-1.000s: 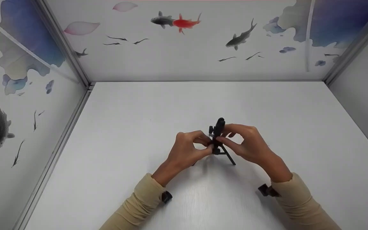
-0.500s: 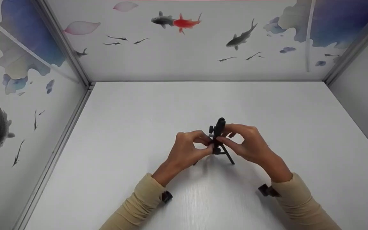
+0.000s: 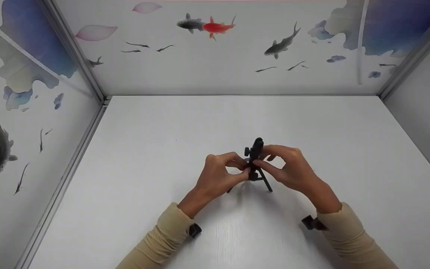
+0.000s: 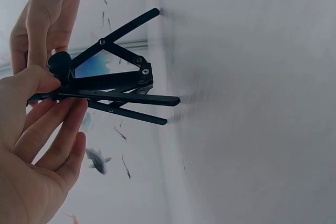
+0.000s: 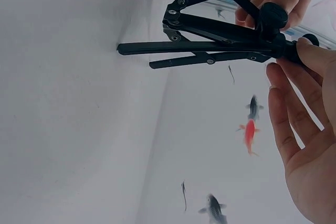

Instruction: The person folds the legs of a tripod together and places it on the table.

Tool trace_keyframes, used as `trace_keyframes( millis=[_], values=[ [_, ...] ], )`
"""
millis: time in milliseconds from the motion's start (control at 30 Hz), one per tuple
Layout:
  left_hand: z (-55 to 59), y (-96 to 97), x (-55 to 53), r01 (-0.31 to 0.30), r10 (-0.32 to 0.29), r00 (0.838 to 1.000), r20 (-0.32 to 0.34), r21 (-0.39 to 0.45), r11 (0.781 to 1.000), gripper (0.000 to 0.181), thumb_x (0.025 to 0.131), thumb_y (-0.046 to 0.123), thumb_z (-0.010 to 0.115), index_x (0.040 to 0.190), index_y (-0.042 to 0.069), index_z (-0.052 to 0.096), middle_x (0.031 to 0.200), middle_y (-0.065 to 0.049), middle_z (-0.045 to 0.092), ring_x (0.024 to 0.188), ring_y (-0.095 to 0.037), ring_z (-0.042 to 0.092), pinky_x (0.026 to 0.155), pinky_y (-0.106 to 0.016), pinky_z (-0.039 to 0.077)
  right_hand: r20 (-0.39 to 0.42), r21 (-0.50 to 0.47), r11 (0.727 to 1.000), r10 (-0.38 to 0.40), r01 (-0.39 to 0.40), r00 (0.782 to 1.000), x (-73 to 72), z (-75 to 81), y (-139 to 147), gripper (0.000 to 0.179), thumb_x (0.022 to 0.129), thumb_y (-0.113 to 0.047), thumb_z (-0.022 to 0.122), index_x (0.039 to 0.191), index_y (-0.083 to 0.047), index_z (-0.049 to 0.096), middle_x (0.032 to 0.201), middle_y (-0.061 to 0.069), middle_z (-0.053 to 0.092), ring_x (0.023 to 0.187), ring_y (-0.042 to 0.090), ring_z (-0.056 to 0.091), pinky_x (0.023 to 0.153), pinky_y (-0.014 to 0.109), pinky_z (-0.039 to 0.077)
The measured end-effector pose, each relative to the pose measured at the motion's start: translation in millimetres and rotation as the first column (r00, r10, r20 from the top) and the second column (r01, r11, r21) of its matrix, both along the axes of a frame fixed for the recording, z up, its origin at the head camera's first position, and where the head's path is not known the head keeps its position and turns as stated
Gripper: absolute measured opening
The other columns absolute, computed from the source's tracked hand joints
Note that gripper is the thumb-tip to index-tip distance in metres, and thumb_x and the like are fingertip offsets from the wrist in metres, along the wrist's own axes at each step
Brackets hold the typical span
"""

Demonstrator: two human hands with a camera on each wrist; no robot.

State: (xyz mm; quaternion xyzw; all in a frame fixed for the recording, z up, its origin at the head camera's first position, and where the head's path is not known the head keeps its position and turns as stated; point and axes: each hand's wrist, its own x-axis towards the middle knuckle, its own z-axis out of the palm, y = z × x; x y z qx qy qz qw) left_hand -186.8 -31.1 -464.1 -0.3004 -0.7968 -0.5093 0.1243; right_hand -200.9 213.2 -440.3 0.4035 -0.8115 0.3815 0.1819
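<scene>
Head view: black tripod point(image 3: 255, 151) between both hands at white table point(image 3: 162, 123), long axis running roughly 1 to 7 o'clock, top toward 1. Left hand point(image 3: 220, 173) pinches it from 9 o'clock, right hand point(image 3: 291, 168) from 3; both touching, neither nearer.

Left wrist view: legs point(image 4: 126, 97) splay toward 3 o'clock from left hand's narrow pinch, beside round knob point(image 4: 60, 62).

Right wrist view: legs toward 9 o'clock from right hand's pinch near tripod's top. No brand or label I can read.
</scene>
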Motion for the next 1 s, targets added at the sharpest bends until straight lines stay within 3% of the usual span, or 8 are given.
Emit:
trace_keyframes(
  millis=[1000],
  values=[
    [1.4, 0.2, 0.9, -0.006, 0.006, 1.000, -0.018, 0.019, 1.000, 0.008, 0.093, 0.009, 0.081, 0.100, 0.012, 0.081, 0.094, 0.005, 0.085, 0.086, 0.003, 0.079, 0.091, -0.028, 0.062, 0.010, 0.001, 1.000, 0.008, -0.008, 1.000, -0.2, 0.9, 0.5, 0.028, 0.093, -0.006, 0.085, 0.120, -0.013, 0.079, 0.107, -0.005, 0.082, 0.094, 0.010, 0.079, 0.082, 0.024, 0.061]
  ],
)
